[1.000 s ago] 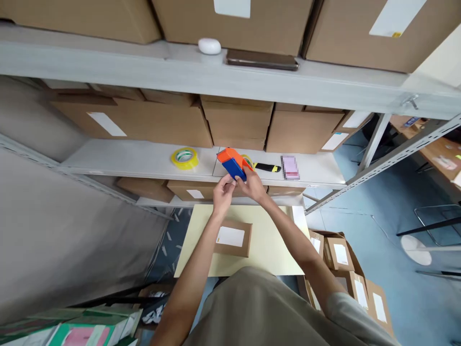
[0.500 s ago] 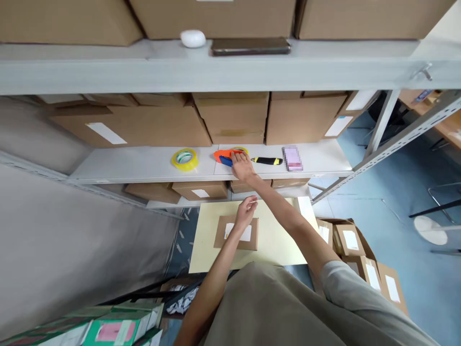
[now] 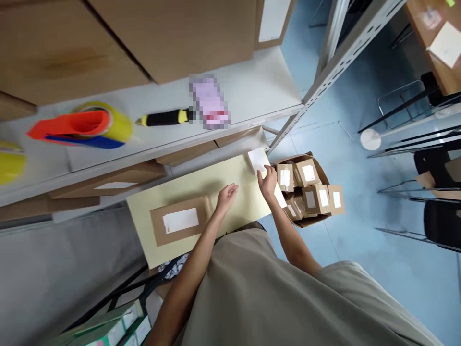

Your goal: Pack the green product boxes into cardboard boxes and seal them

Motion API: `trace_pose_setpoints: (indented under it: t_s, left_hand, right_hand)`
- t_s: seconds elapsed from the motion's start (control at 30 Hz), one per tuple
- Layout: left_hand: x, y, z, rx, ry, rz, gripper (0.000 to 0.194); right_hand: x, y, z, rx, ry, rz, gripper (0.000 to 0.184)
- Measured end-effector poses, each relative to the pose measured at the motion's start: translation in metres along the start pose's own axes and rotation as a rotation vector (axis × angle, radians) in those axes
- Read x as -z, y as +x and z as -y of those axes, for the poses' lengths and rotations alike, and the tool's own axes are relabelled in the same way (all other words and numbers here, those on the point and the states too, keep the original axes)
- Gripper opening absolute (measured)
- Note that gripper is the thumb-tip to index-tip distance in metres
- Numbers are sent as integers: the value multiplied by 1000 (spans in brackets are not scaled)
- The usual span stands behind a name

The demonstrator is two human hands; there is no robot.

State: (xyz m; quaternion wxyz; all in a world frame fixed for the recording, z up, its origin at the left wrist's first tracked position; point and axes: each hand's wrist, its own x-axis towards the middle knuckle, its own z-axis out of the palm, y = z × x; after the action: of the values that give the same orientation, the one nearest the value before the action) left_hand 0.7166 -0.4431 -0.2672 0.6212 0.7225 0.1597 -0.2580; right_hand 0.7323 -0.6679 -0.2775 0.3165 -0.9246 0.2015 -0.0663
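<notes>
My right hand (image 3: 268,180) reaches to the right corner of the pale yellow table (image 3: 230,175), fingers spread, touching a white slip of paper (image 3: 257,159). My left hand (image 3: 226,196) hovers open over the table, just right of a flat brown parcel (image 3: 179,220) with a white label. An orange and blue tape dispenser (image 3: 74,128) lies on the grey shelf (image 3: 252,86) above, free of both hands.
On the shelf lie a black and yellow utility knife (image 3: 164,117), a pink packet (image 3: 210,102) and a yellow tape roll (image 3: 10,161), with large cartons behind. An open carton (image 3: 309,158) of several small labelled boxes stands on the blue floor right of the table.
My right hand let go of the tape dispenser on the shelf and came down to the table's right corner. My left hand left the parcel. The view swung right and down.
</notes>
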Motion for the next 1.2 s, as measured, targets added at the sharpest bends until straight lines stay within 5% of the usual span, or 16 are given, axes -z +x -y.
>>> trace_pose_setpoints:
  t_s: [0.13, 0.3, 0.53, 0.8, 1.0, 1.2]
  left_hand:
    - [-46, 37, -2, 46, 34, 11, 48]
    - [-72, 52, 2, 93, 77, -14, 47]
    - [-82, 45, 8, 138, 129, -50, 45]
    - [-90, 48, 4, 122, 126, -63, 43]
    - [-94, 57, -6, 94, 55, -76, 51]
    - [-100, 81, -35, -43, -75, -43, 78]
  right_hand:
    - [-13, 22, -34, -123, -28, 87, 54]
    - [-27, 28, -44, -169, -13, 127, 40]
    - [-27, 32, -47, -173, 107, 41, 30]
    - [-17, 41, -45, -386, 202, 109, 33]
    - [-4, 51, -41, -247, 396, 184, 56]
    - [22, 71, -25, -182, 627, 316, 68]
